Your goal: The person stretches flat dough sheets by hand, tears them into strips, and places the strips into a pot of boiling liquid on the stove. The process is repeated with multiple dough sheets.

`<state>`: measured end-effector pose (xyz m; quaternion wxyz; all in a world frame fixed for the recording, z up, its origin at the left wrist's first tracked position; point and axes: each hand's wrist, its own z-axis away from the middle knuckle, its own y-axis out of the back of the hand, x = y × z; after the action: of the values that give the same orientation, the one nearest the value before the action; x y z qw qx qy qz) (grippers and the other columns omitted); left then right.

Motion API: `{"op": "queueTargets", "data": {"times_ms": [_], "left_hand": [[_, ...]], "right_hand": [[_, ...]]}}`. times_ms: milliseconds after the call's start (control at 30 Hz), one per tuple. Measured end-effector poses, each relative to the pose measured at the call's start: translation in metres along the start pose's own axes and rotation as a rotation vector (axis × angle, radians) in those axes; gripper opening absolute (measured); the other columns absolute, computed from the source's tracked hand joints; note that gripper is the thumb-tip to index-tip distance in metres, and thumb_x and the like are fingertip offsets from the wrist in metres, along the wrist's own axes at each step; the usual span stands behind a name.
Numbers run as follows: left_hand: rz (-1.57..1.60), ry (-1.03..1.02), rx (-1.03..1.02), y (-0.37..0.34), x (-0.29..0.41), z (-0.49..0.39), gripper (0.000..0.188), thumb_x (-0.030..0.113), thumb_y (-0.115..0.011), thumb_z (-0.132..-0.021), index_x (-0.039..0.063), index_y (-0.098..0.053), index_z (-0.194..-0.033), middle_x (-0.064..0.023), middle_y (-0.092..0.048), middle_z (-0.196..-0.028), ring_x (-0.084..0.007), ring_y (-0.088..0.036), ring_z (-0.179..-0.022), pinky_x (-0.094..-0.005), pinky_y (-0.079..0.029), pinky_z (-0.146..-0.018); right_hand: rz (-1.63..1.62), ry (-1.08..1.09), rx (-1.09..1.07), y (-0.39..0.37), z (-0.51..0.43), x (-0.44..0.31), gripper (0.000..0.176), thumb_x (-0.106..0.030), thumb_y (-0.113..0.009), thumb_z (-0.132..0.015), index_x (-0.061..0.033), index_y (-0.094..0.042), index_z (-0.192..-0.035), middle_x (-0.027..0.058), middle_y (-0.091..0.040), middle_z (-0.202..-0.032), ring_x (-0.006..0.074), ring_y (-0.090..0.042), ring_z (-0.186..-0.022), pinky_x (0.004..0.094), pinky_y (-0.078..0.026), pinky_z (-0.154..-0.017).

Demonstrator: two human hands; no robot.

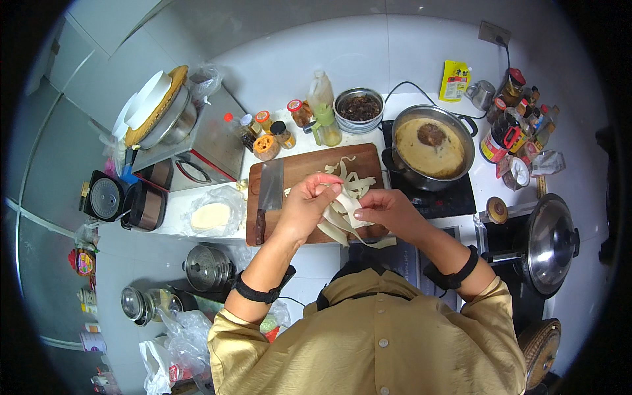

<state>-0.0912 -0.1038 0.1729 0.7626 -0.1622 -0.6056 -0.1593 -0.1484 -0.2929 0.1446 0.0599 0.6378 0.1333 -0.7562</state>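
Note:
Both hands are raised over a wooden cutting board point(316, 153) near the counter's front edge. Pale flat strips point(348, 210), which look like tofu skin or dough, hang between them. My left hand point(312, 202) pinches the strips between thumb and fingers. From the other side, my right hand point(387, 212) grips the same strips. More loose, curled strips point(358, 182) lie on the board behind my hands. On the board's left side rests a cleaver point(270, 185), its wooden handle towards me. A pale slab in a clear plastic bag point(212, 216) sits left of the board.
A pot point(429, 148) of brownish liquid stands on an induction cooktop point(434, 203) to the right. Behind the board are a bowl of dark food point(359, 108), an oil bottle point(323, 111) and several jars point(281, 134). A lidded wok point(550, 247) is far right.

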Motion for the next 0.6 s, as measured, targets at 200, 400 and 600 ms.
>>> {"op": "queueTargets", "data": {"times_ms": [200, 400, 600], "left_hand": [[0.215, 0.173, 0.043, -0.004, -0.019, 0.001, 0.015, 0.013, -0.061, -0.088, 0.007, -0.06, -0.102, -0.0016, -0.067, -0.089, 0.0004, -0.048, -0.055, -0.0137, -0.028, -0.039], [0.312, 0.122, -0.022, -0.018, -0.032, 0.005, 0.026, 0.005, -0.069, -0.08, 0.008, -0.058, -0.104, -0.0005, -0.065, -0.088, 0.0, -0.053, -0.062, -0.0135, -0.03, -0.041], [0.371, 0.136, -0.02, -0.024, -0.029, 0.0, 0.025, 0.001, -0.068, -0.079, 0.007, -0.058, -0.101, -0.0007, -0.064, -0.085, -0.0006, -0.05, -0.057, -0.0142, -0.029, -0.041]], "right_hand": [[-0.064, 0.044, 0.143, 0.005, 0.0, 0.006, 0.018, -0.015, -0.066, -0.083, -0.0003, -0.065, -0.094, 0.0019, -0.064, -0.08, 0.0053, -0.056, -0.066, 0.0202, -0.046, -0.059], [-0.08, 0.088, 0.228, 0.004, -0.002, 0.013, 0.018, -0.011, -0.066, -0.083, 0.0009, -0.065, -0.097, 0.0033, -0.064, -0.084, 0.0065, -0.057, -0.065, 0.0201, -0.048, -0.059], [0.003, 0.146, 0.258, 0.007, 0.003, 0.008, 0.016, -0.01, -0.065, -0.084, 0.0018, -0.065, -0.095, 0.0043, -0.063, -0.082, 0.0066, -0.058, -0.064, 0.0198, -0.049, -0.059]]}}
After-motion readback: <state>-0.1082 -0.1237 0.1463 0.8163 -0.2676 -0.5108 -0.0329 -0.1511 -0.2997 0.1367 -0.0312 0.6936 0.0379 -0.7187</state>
